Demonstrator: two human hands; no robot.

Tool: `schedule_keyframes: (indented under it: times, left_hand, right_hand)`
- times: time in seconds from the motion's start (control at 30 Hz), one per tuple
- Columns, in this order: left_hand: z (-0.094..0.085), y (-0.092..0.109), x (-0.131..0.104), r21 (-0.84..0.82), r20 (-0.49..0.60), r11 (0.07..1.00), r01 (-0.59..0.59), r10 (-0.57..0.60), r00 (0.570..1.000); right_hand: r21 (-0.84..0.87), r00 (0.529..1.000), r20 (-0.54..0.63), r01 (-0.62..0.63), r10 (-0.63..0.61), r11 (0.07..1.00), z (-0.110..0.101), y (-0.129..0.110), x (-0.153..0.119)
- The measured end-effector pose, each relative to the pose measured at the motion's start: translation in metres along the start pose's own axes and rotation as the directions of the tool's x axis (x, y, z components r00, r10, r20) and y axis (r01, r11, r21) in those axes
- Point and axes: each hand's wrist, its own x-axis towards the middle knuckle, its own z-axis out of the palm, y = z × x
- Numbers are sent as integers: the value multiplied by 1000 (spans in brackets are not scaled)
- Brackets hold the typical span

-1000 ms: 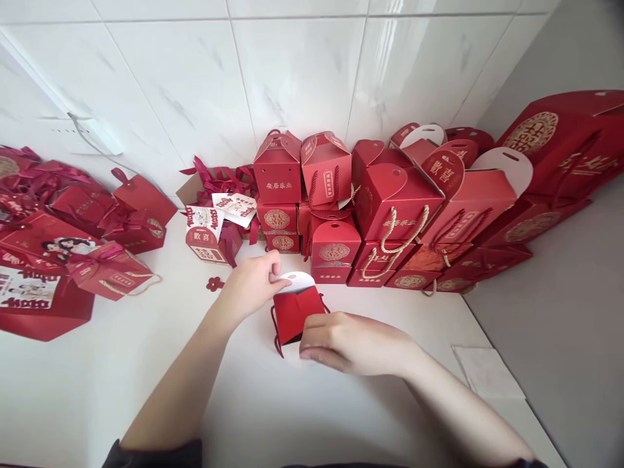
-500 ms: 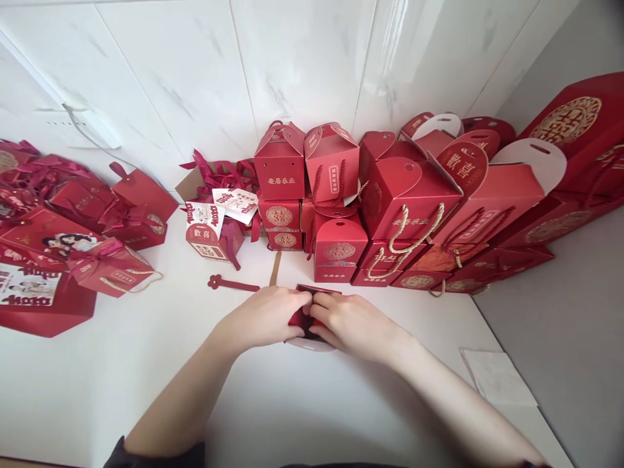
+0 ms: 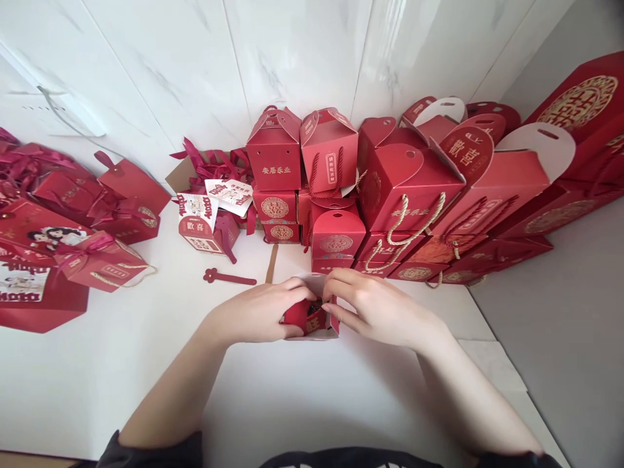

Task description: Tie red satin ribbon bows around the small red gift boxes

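A small box [image 3: 319, 335] with its top open stands at the middle of the white table, with red items [image 3: 314, 322] inside it, one bearing a gold character. My left hand [image 3: 273, 312] is closed around the box's left side, its thumb at the near edge and its fingers at the far edge. My right hand [image 3: 365, 305] is at the right side of the box, fingers bent and their tips at its right wall. Whether those fingertips pinch the wall or something small is hard to make out.
Stacked red gift boxes [image 3: 414, 188] line the wall behind and right. A flower-ended red strip [image 3: 231, 278] and brown strip [image 3: 272, 263] lie behind my left hand. A small tagged box [image 3: 209, 235] stands further back; more red boxes [image 3: 104, 263] are at the left.
My right hand has come out of the box and shifted right to its right side. The box's inside now shows more. The whole view has shifted slightly.
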Motion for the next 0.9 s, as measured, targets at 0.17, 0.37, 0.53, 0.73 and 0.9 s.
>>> schedule_keyframes:
  times: [0.17,0.37,0.53,0.73,0.9]
  left_hand:
    - [-14,0,-6,-69,72,998,-4,9,997]
    - [-19,-9,-11,-85,5,994,63,-63,998]
    - [-21,-12,-16,-62,-8,996,68,-69,998]
    - [-25,-8,-21,-121,-166,987,109,-129,978]
    - [-20,-7,-21,-77,-127,996,46,-55,990]
  right_hand:
    - [111,1000,-25,-6,8,994,3,-3,3]
    - [183,1000,-29,1,5,983,17,-1,9]
    - [70,999,38,-7,4,998,23,0,11]
    - [105,977,-207,-36,58,994,12,-5,5]
    - [119,994,-100,65,-54,991,20,-1,8]
